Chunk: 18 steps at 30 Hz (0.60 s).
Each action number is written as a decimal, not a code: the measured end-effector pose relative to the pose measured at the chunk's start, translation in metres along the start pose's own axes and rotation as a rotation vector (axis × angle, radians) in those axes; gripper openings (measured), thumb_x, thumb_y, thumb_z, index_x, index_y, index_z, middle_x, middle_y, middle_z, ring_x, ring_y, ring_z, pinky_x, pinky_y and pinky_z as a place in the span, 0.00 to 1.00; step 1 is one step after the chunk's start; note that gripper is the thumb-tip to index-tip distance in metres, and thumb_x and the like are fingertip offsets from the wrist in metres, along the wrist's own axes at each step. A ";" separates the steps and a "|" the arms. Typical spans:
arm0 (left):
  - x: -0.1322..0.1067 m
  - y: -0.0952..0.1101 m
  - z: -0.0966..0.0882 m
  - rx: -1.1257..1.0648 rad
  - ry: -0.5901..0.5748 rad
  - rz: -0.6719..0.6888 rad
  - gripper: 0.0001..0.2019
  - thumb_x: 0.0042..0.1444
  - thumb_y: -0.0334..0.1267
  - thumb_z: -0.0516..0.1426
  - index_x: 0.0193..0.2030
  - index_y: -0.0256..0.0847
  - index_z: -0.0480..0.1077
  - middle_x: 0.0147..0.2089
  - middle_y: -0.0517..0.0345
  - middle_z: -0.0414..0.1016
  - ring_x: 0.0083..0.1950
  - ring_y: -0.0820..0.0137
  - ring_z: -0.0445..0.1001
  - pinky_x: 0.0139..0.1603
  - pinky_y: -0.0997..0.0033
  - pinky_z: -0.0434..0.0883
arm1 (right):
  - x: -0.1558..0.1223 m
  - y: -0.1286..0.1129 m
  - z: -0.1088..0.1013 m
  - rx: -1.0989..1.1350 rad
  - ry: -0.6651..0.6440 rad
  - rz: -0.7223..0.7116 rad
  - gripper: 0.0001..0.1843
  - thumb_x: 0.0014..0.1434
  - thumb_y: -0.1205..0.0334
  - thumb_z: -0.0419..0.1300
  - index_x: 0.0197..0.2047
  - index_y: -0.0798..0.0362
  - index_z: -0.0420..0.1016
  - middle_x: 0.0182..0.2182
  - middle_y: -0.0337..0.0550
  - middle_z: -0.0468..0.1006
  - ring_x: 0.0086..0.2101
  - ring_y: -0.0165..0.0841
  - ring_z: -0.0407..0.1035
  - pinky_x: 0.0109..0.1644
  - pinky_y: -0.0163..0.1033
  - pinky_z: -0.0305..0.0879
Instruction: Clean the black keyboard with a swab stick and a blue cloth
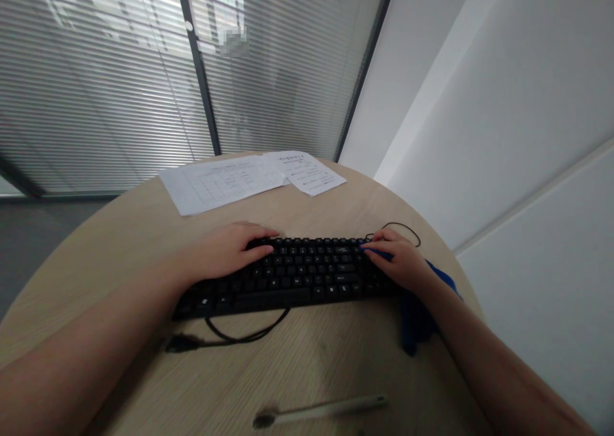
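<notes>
"On the round desk (336, 346), what is that big black thing?"

"It's a keyboard (297, 276). It lies in the middle, with the space bar on the near side"

"What is the left hand (237, 250) doing?"

"It is half closed on the left end of the keyboard. The thumb lies on top of the keys, and the other fingers reach to the far edge"

"And the right hand (400, 260)?"

"That one is nearly closed, with a blue cloth (415, 321) between its thumb and fingers. A bit of cloth touches the right end of the keyboard, and the rest hangs down under the wrist. I can't tell how hard it presses"

"Do you see a wire?"

"Yes, a black cable (256, 339) pokes out by the near edge of the keyboard, bends round, and runs left to a plug (181, 342). Just past the right hand is a thin black loop (396, 223), but I can't tell what it is part of"

"What is closest to us?"

"A brush (326, 412), lying sideways, bristles to the left"

"And far away?"

"White papers (225, 193) near the far edge, with print too small to read. Behind them are blinds (119, 103), and a white wall (527, 103) is on the right"
</notes>
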<state>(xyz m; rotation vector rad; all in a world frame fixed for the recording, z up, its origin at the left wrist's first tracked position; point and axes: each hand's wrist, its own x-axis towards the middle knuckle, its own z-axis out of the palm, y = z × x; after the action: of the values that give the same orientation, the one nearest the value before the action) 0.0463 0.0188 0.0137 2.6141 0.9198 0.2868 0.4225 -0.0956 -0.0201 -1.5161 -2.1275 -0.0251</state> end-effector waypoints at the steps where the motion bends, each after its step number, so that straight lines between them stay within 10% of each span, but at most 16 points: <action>1: 0.000 -0.001 0.001 0.000 0.002 0.000 0.24 0.65 0.53 0.50 0.61 0.48 0.73 0.59 0.56 0.78 0.59 0.59 0.74 0.63 0.58 0.66 | 0.000 -0.001 0.000 -0.007 -0.001 0.009 0.11 0.64 0.60 0.59 0.44 0.47 0.83 0.40 0.46 0.77 0.41 0.39 0.73 0.46 0.46 0.70; 18: 0.000 -0.003 0.001 0.018 0.010 -0.014 0.24 0.64 0.51 0.51 0.62 0.48 0.72 0.60 0.55 0.77 0.60 0.59 0.74 0.63 0.57 0.66 | -0.001 0.000 0.000 0.030 0.029 0.032 0.07 0.60 0.62 0.61 0.37 0.50 0.82 0.39 0.46 0.76 0.40 0.39 0.73 0.46 0.46 0.70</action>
<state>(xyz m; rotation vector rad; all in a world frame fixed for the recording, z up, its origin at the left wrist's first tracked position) 0.0451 0.0209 0.0121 2.6234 0.9475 0.2895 0.4226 -0.0959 -0.0207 -1.5229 -2.0714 -0.0039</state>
